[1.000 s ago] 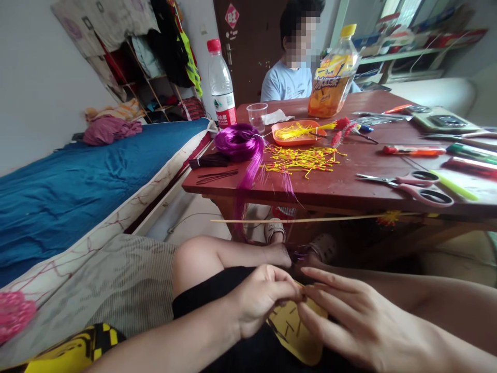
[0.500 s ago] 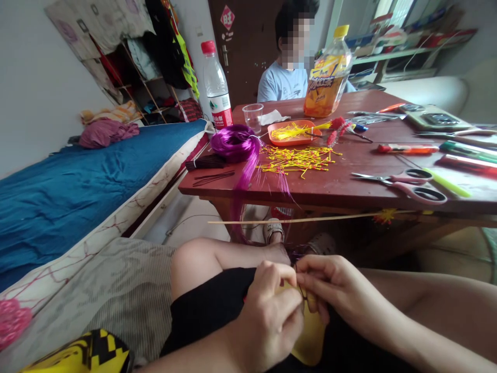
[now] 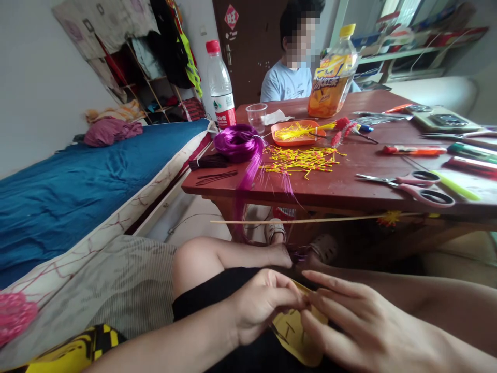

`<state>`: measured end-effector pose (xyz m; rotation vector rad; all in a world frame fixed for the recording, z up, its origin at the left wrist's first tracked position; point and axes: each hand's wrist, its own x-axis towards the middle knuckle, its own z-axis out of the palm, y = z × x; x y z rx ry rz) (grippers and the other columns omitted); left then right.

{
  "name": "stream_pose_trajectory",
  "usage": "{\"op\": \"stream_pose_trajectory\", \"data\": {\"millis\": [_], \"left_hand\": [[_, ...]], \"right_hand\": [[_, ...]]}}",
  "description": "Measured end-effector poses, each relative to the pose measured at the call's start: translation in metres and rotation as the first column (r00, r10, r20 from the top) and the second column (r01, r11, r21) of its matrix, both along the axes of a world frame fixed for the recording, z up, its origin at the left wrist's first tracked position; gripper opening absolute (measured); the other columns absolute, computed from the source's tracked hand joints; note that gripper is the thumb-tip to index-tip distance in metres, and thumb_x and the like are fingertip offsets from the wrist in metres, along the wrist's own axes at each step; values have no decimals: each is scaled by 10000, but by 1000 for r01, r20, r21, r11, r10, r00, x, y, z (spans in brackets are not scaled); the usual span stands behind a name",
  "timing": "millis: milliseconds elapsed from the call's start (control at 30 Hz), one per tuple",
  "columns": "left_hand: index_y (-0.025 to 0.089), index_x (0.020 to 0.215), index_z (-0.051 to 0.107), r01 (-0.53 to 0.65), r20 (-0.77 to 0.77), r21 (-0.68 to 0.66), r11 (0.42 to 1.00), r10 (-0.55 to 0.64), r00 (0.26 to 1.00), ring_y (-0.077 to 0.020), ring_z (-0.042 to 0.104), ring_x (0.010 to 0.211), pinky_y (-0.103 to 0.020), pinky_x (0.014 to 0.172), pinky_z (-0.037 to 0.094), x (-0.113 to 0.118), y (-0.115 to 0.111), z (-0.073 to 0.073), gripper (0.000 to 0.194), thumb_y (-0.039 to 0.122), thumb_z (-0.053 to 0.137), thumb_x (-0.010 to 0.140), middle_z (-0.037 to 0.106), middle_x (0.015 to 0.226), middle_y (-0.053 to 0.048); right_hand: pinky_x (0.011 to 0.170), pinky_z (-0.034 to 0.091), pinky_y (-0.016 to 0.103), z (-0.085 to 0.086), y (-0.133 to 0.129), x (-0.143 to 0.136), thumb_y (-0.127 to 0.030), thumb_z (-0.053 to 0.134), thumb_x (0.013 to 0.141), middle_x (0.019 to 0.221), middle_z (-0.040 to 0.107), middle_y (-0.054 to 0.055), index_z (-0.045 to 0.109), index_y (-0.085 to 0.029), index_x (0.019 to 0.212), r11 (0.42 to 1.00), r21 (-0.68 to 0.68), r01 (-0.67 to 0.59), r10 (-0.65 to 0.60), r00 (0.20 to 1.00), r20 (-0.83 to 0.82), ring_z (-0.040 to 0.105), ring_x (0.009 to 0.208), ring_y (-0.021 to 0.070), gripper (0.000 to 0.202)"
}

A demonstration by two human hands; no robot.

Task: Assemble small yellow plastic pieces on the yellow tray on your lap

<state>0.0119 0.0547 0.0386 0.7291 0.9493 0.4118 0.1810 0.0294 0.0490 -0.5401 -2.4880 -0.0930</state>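
My left hand (image 3: 267, 303) is closed in a pinch above the lap, its fingertips meeting those of my right hand. Whatever lies between them is too small and hidden to name. My right hand (image 3: 349, 316) has its index finger stretched out, while its thumb and other fingertips come together near the left fingertips. Beneath both hands a yellow tray (image 3: 295, 334) rests on the dark cloth over the lap, with a few small thin dark pieces in it.
On the red table (image 3: 330, 189) are purple strands (image 3: 238, 142), yellow stamens (image 3: 305, 159), an orange dish (image 3: 276, 135), scissors (image 3: 411, 185), and two bottles. A thin stick (image 3: 287, 221) runs along its near edge. A person (image 3: 287, 80) sits across. A blue bed (image 3: 97, 181) stands left.
My left hand has turned and lowered, showing its back less. My right hand has come forward over the tray with its index finger extended, and more of the tray's inside shows.
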Motion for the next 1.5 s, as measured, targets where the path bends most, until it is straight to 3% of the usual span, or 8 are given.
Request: {"op": "stream_pose_trajectory", "data": {"millis": [333,500,700,767,933,1000,1300,1500], "left_hand": [[143,554,612,21,-46,331,943,-6,999,-122,498,657,-249,661,378,2,-6,5,63,167,642,604,561,683,-13],[161,591,580,202,-256,952,230,237,937,-153,487,789,-269,714,412,-2,-16,1,171,28,533,688,517,798,-35],[145,733,587,365,-300,794,-487,209,931,-157,491,756,-297,718,373,-12,-11,-2,173,45,460,793,664,822,-42],[154,715,595,399,-360,839,-370,173,917,-156,501,727,-300,708,371,-11,-8,3,182,50,466,789,673,781,-37],[152,586,601,107,-175,466,878,-27,984,-140,516,615,-260,602,384,-2,-4,7,52,133,569,623,605,614,-18],[139,522,581,-4,-27,50,999,5,1000,-92,452,501,-226,550,348,0,-3,1,25,152,597,537,532,506,20],[145,554,593,11,-83,343,939,18,996,-117,500,636,-245,644,379,1,-8,4,53,135,618,600,552,652,-7],[143,643,588,293,-249,947,-131,277,928,-151,470,756,-294,707,376,-9,-19,-4,162,38,500,731,571,819,-52]], "right_hand": [[656,521,262,-5,4,-3,-163,255,941,590,602,2,580,-175,827,914,-396,88,-181,962,-202,560,503,110,344],[360,359,165,-13,8,-12,-472,489,836,491,512,-46,490,-178,709,91,-986,-142,-538,826,-169,458,369,68,320],[283,276,137,-15,16,-18,-595,573,700,401,515,-49,445,-176,670,-219,-906,-362,-576,798,-179,371,261,41,439],[299,329,156,-10,13,-15,-563,504,776,433,523,-46,457,-179,713,-128,-953,-274,-550,820,-161,416,294,61,391],[741,539,305,3,0,-4,-112,379,862,691,657,29,543,-176,930,924,-379,53,-126,978,-169,630,621,145,190],[891,487,375,4,-3,-1,-31,322,842,666,659,40,594,-156,902,1000,8,16,-16,1000,3,645,625,161,306],[651,516,264,-5,0,-5,-136,237,935,603,614,18,583,-152,838,941,-331,77,-144,972,-183,583,528,123,360],[321,309,144,-12,8,-18,-481,491,817,436,492,-60,477,-178,701,-36,-984,-173,-530,838,-128,407,317,53,325]]}}
